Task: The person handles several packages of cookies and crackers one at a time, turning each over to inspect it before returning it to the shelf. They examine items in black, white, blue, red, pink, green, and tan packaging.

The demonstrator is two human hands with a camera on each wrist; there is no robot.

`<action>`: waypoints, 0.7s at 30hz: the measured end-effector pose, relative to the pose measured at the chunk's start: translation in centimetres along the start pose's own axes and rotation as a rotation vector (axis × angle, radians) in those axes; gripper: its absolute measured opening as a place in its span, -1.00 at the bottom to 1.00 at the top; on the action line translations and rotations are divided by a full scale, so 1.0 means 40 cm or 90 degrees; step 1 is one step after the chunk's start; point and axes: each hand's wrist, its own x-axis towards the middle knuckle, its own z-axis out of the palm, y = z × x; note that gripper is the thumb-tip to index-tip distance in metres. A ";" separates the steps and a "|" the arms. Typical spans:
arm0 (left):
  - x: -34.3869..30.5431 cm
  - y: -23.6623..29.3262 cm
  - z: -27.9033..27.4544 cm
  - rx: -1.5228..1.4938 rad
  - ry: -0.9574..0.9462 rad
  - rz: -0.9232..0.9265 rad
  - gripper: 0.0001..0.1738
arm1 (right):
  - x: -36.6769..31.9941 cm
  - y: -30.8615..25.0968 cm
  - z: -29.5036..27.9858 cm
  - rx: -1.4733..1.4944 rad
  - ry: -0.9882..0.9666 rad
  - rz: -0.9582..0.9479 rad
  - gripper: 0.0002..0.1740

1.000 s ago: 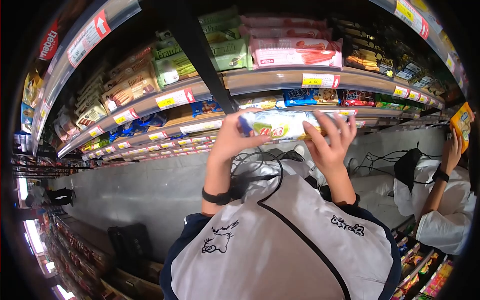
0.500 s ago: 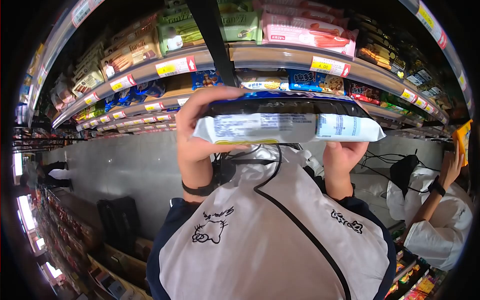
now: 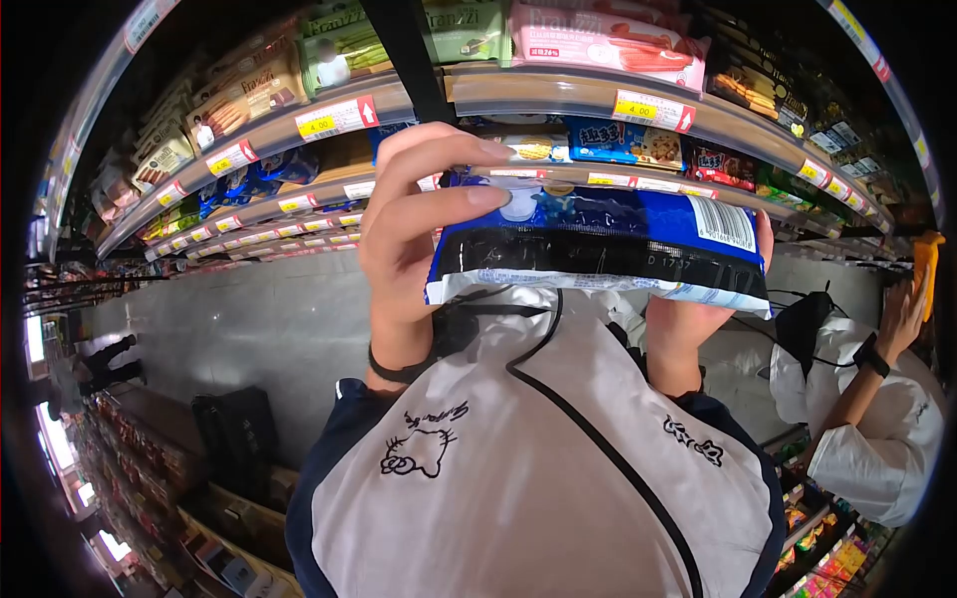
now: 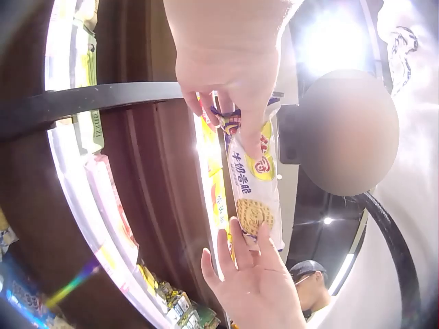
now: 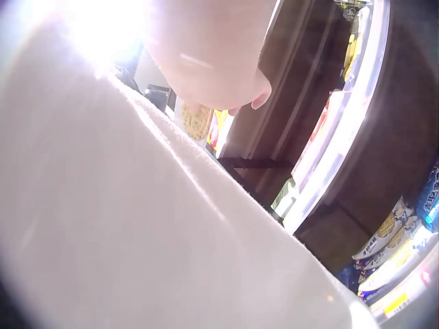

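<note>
Both hands hold a blue and white biscuit packet [image 3: 598, 234] in front of the chest, its barcode side turned up in the head view. My left hand [image 3: 409, 224] grips the left end, with fingertips over the top. At the other end, my right hand [image 3: 693, 324] supports the packet from beneath, a fingertip showing at the edge; the packet hides much of this hand. The left wrist view shows the white face of the packet [image 4: 255, 185] with a biscuit picture. There, the thumb and a finger of the right hand [image 4: 257, 284] touch its lower end.
Shelves [image 3: 558, 95] with price tags stand ahead. They bear pink snack packs [image 3: 608, 45], green packs [image 3: 349, 45] and blue biscuit packs [image 3: 623, 145]. At the right, another person's hand [image 3: 902, 319] holds an orange pack [image 3: 929, 274]. A dark bag [image 3: 234, 424] stands on the floor.
The packet has turned from its front, through its white printed back, to its blue barcode side. The left hand's fingers have come over its top; the right hand has moved beneath the right end.
</note>
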 end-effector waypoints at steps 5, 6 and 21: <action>-0.003 0.004 0.006 0.076 0.046 0.037 -0.66 | -0.007 0.008 -0.008 -0.008 -0.016 -0.013 -0.09; -0.005 0.005 0.007 0.076 0.053 0.036 -0.66 | -0.009 0.011 -0.009 0.002 -0.018 -0.013 -0.09; -0.002 0.023 -0.030 0.136 -0.054 -0.036 -0.64 | 0.080 0.040 -0.039 -0.112 -0.218 -0.293 -0.31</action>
